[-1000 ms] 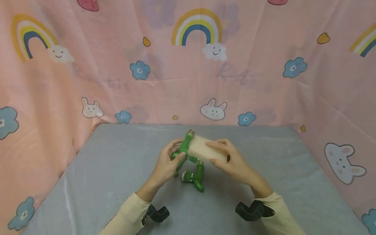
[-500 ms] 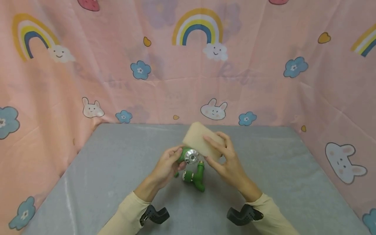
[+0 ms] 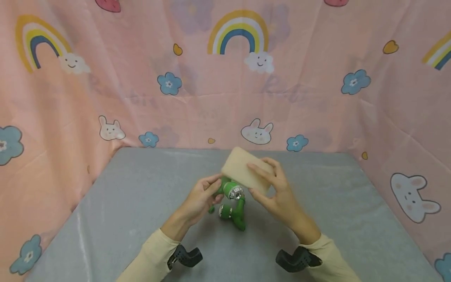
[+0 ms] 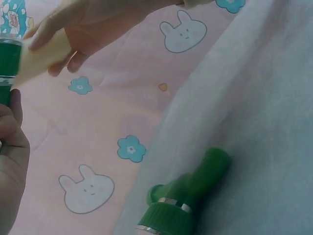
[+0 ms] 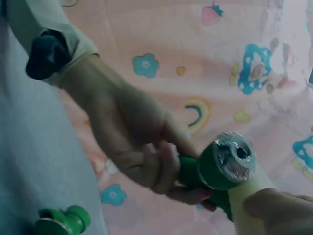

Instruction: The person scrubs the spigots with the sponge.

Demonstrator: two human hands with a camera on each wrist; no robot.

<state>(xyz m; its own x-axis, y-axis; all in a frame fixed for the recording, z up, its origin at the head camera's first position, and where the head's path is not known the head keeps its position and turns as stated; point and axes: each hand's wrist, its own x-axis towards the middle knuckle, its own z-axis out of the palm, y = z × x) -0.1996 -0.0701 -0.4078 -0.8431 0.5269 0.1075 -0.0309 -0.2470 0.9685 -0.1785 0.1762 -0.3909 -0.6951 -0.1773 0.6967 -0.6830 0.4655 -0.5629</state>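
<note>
My left hand (image 3: 198, 197) grips a green tap (image 3: 230, 189) above the table, its silvery round end tilted toward the head camera and down to the right. In the right wrist view the fingers wrap around the body of this tap, and its shiny silver cap (image 5: 235, 157) shows clearly. A cream sponge (image 3: 243, 166) is pinched between the thumb and fingers of my right hand (image 3: 283, 196). The sponge's lower left edge lies right against the far side of the held tap. Below both hands a second green tap (image 3: 238, 216) lies on the table.
A small green piece (image 3: 211, 209) shows on the table just beside the left hand, mostly hidden by it. Grey cloth covers the table (image 3: 141, 227). A pink patterned curtain (image 3: 225, 102) hangs behind and at both sides.
The left hand has turned the tap from a raised slant until its silvery end faces forward and down. The sponge has shifted from the tap's right side to above and behind it.
</note>
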